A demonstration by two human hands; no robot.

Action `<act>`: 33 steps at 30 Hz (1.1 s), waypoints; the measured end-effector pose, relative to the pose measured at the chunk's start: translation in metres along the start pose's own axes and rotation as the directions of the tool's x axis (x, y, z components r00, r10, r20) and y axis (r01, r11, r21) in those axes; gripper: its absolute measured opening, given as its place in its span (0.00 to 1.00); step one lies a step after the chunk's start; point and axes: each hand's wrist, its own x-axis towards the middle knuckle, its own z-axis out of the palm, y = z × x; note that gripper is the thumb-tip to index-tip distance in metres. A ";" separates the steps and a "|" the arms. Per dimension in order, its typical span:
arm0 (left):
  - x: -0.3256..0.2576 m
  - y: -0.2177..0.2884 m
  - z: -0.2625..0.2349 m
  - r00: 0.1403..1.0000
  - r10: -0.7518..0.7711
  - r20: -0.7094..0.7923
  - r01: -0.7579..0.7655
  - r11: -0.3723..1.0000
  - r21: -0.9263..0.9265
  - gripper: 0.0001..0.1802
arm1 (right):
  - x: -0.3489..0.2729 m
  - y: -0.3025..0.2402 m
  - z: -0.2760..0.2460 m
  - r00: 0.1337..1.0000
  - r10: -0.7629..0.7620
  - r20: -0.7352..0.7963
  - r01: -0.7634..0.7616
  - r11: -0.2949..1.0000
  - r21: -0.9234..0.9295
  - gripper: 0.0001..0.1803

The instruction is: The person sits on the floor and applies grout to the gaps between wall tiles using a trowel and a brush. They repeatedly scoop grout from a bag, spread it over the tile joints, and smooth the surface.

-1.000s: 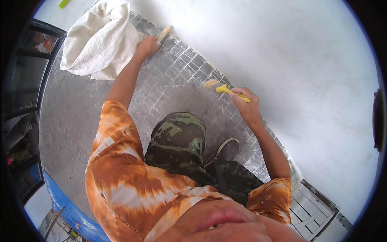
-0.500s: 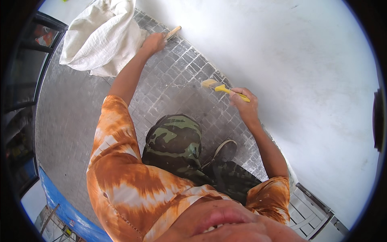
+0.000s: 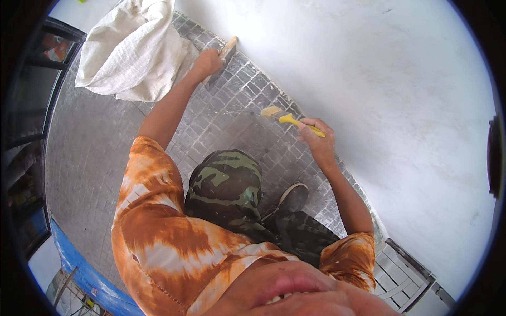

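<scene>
My left hand [image 3: 210, 62] is closed on a flat scraper [image 3: 228, 48] with a pale wooden handle. Its grey blade shows below my fingers, over the tiles beside the foot of the wall, and my fingers partly hide it. In my right hand [image 3: 319, 138] is a paintbrush [image 3: 291, 120] with a yellow handle and pale bristles. The brush points left, its bristles above or on the tiled floor; contact cannot be made out. A white woven sack [image 3: 129, 58] lies bunched next to my left forearm.
A white wall [image 3: 379, 95] runs along the right side, meeting the dark stone-tile floor [image 3: 105, 152], which has whitish dust near the wall. My camouflage-covered knee [image 3: 226, 176] and shoe [image 3: 295, 197] are between my arms. Dark-framed glass panels [image 3: 31, 126], a blue sheet [image 3: 87, 274] and a white slatted metal piece [image 3: 403, 279] stand around.
My left hand has shifted slightly right and nearer, and the scraper has turned so more of its blade shows. The paintbrush has moved a little left and nearer.
</scene>
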 end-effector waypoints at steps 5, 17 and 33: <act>-0.045 0.012 0.005 0.998 -0.053 -0.025 0.048 0.988 -0.147 0.19 | 0.018 0.001 0.004 0.997 -0.069 -0.041 0.057 0.969 -0.240 0.15; 0.006 0.010 0.014 0.942 -0.299 -0.155 0.242 0.921 -0.305 0.21 | 0.050 -0.020 0.082 0.984 -0.176 0.032 0.174 0.984 0.038 0.11; 0.008 -0.033 0.034 0.979 -0.193 0.072 0.206 0.897 -0.391 0.21 | 0.026 -0.006 0.035 0.987 -0.011 -0.160 0.043 0.980 0.196 0.14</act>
